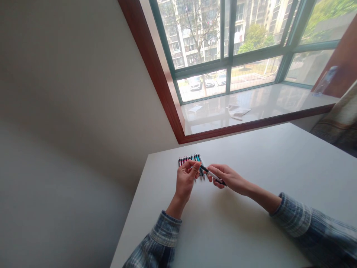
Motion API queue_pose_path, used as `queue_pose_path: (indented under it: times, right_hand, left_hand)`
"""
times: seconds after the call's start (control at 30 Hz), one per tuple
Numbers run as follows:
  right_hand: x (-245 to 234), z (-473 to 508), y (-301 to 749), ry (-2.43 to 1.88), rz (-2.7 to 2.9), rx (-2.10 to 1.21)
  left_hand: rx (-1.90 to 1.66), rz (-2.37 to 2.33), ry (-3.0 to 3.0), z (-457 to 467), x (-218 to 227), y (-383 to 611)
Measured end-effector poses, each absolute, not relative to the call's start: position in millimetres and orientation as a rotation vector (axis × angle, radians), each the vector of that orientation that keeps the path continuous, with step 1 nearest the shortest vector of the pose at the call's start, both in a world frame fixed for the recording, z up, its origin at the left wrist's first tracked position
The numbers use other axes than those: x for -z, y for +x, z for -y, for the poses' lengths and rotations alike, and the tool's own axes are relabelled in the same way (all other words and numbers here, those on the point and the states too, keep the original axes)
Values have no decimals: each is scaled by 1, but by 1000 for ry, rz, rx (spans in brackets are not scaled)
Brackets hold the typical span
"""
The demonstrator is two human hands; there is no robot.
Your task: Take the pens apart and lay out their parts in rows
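Pen [213,175]: white barrel, dark tip, held across both your hands above the table [251,208], just in front of the pen row [191,159].
Left hand [186,178]: fingers pinched near the tip end.
Right hand [227,178]: closed round the barrel.
Risk: you pull or twist too hard and a small part likely pops loose, rolls off the near table edge.
Risk 2: your left wrist sits close over the row, a nudge probably scatters it.
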State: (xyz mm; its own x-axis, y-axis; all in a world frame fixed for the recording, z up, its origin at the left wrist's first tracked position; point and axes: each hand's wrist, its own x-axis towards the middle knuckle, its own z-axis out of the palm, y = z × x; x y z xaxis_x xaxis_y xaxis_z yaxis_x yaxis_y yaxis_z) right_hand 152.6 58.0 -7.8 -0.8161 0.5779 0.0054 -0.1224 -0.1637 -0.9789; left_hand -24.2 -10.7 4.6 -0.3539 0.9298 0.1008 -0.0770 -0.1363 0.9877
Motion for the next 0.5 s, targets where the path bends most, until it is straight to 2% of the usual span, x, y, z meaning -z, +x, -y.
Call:
queue_pose_path:
  times: [0.5]
  right_hand:
    - [4,-59,152,-506,1694,-1943]
  left_hand:
    - [-1609,-1346,1053,11,-7,-26]
